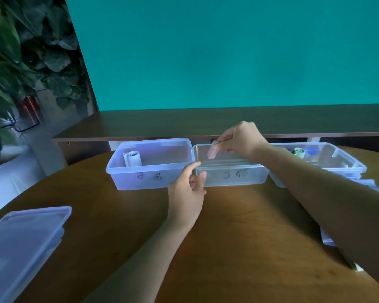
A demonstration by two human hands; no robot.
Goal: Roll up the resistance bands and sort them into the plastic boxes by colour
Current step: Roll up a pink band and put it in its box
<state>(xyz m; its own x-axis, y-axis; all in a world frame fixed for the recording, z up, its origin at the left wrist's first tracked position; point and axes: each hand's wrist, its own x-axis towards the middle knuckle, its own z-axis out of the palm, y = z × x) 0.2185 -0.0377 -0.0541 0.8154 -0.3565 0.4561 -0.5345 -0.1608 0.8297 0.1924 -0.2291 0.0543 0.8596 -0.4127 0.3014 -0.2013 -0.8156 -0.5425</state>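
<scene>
your right hand (239, 139) pinches a pink rolled band (212, 150) over the middle box (230, 177); your left hand (189, 189), fingers loose, steadies its corner for the drop.

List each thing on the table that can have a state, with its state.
Left box: open, one pale rolled band inside.
Middle box: open, no band resting in it.
Right box: open, green rolled band inside.
Lids: off, stacked.
Pink band: pinched by right hand over middle box.
Left hand: open, touching middle box.
</scene>
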